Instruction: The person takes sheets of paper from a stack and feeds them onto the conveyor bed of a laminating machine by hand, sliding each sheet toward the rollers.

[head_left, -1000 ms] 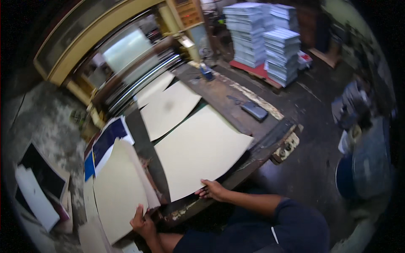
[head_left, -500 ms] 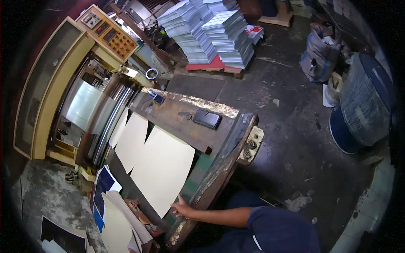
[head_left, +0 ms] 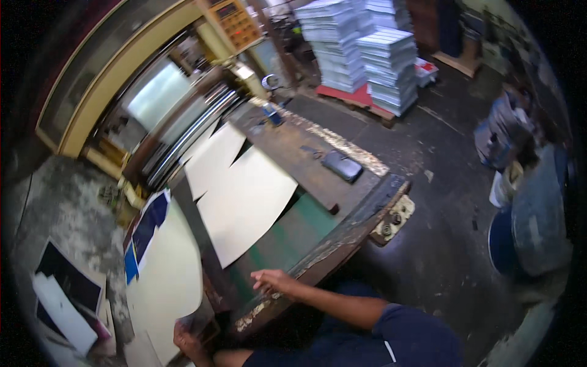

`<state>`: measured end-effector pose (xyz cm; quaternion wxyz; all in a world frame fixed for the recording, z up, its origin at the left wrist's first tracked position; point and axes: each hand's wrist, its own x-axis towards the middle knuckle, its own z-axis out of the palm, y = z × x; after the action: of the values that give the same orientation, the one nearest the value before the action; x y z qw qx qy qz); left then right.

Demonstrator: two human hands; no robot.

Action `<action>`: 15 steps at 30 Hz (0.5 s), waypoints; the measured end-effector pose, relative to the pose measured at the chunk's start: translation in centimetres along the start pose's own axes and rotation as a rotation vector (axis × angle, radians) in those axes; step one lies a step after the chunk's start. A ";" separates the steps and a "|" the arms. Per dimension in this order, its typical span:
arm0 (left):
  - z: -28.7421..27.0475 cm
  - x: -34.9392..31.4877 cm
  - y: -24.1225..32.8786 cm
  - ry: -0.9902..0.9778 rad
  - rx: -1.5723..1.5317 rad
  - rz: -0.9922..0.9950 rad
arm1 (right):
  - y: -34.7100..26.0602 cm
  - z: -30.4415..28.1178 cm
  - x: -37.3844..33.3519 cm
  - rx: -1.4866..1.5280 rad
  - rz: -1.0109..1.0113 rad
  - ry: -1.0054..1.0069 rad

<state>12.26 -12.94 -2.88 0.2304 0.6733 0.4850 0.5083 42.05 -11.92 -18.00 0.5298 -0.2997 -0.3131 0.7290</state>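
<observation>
A row of cream sheets (head_left: 247, 202) lies overlapping on the feed table, the far end reaching the metal rollers (head_left: 195, 134). My right hand (head_left: 273, 282) hovers over the near table edge, fingers apart and holding nothing, a short way from the nearest sheet's corner. At the lower left, my left hand (head_left: 188, 341) is closed on the near edge of another large cream sheet (head_left: 168, 269), which bows over the pile beside the table. Its fingertips are partly hidden and blurred.
On the table's right part lie a black case (head_left: 342, 166) and a small blue object (head_left: 272, 114). A control panel (head_left: 235, 24) stands beyond the rollers. Paper stacks (head_left: 385, 67) sit on a pallet behind. Dark printed sheets (head_left: 70, 275) lie on the left floor; a blue drum (head_left: 504, 238) stands right.
The sheets on the table have slid toward the rollers, and my right hand is off the nearest one. My left hand has come into view with a cream sheet. The view has swung left.
</observation>
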 end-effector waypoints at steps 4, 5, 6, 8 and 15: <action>0.1 -1.6 3.6 -0.253 0.145 0.169 | -6.8 2.5 -1.8 -0.061 0.025 -0.129; 0.5 -1.6 4.9 -0.340 0.083 0.188 | -6.6 1.9 -1.4 -0.162 0.094 -0.175; -0.1 -1.9 4.6 -0.462 0.114 0.194 | -6.4 2.9 -2.0 -0.184 0.030 -0.099; -0.5 -2.6 4.8 -0.414 0.221 0.208 | -6.2 4.0 -3.3 -0.165 0.076 0.004; -1.8 -0.6 1.7 -0.191 0.517 0.210 | 2.4 0.4 -10.8 0.047 0.237 0.176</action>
<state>11.29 -14.51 -1.06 0.0417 0.8011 0.5021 0.3231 43.11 -22.99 -18.46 0.4723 -0.3846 -0.2108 0.7646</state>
